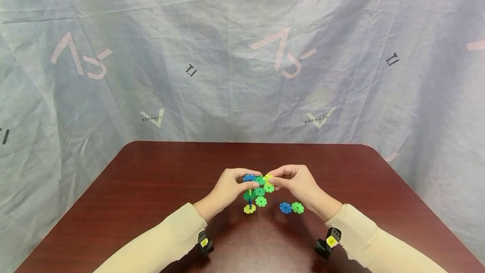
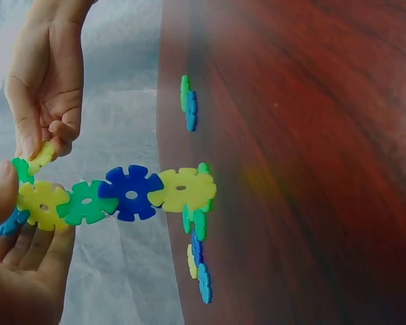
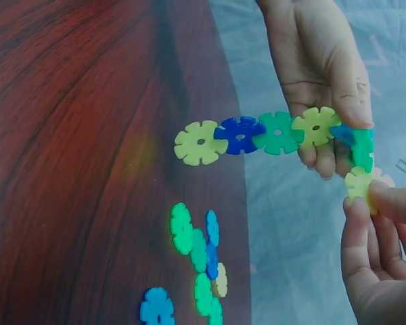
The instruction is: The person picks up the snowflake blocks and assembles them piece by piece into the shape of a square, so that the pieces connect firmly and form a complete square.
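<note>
My left hand (image 1: pixel 229 186) pinches a chain of notched plastic snowflake discs near its upper end, thumb over a blue disc (image 1: pixel 249 177). Below the grip hangs a column of discs; in the right wrist view it runs yellow, green (image 3: pixel 279 122), dark blue (image 3: pixel 241 127) and yellow (image 3: pixel 188 143). Beside the blue disc, a green disc (image 3: pixel 363 157) sticks out toward the right. My right hand (image 1: pixel 301 180) pinches a yellow disc (image 3: pixel 356 181) between thumb and forefinger, against that green disc. Whether the two are slotted together I cannot tell.
On the brown table (image 1: pixel 170 159) lie several green and other coloured discs (image 1: pixel 261 202), beneath and in front of the hands. Near the right forearm, a blue disc (image 1: pixel 285 208) lies against a light green one (image 1: pixel 298 208). A grey printed cloth (image 1: pixel 227 96) hangs behind.
</note>
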The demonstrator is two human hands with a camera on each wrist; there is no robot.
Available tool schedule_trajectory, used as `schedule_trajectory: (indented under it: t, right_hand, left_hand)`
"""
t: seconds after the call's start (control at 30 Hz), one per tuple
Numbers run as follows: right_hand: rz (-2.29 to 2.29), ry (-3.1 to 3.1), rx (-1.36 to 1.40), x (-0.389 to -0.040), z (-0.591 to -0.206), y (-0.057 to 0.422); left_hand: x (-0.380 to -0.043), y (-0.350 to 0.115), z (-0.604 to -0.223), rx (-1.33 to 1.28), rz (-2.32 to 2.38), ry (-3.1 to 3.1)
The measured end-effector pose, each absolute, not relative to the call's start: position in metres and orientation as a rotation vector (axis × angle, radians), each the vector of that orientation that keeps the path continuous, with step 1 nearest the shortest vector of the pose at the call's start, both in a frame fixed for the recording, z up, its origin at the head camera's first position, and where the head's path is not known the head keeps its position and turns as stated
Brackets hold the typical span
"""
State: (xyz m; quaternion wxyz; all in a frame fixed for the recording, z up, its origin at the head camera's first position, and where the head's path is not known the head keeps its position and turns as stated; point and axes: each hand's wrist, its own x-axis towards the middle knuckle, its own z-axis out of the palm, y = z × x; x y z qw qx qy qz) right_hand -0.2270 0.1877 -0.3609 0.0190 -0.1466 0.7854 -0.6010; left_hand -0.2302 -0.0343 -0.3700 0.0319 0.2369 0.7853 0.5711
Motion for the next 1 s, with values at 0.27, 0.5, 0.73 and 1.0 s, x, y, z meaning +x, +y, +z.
schedule_trajectory:
  t: [0.27,0.5,0.73,1.0]
  right_hand:
    - [-1.891,2.413,-0.418,-0.225,-0.362,0.187]
    - [-1.954,2.392,-0.404,-0.226,-0.359,0.184]
    - [-1.976,2.351,-0.394,-0.227,-0.356,0.181]
    - [-2.015,2.348,-0.356,-0.238,-0.36,0.185]
  left_hand:
    - [-0.231,-0.034,-0.369,0.796,1.687,2.422]
    - [-0.235,-0.029,-0.364,0.845,1.638,2.464]
    - [-0.235,-0.021,-0.361,0.818,1.646,2.498]
    - [-0.239,-0.026,-0.364,0.732,1.674,2.484]
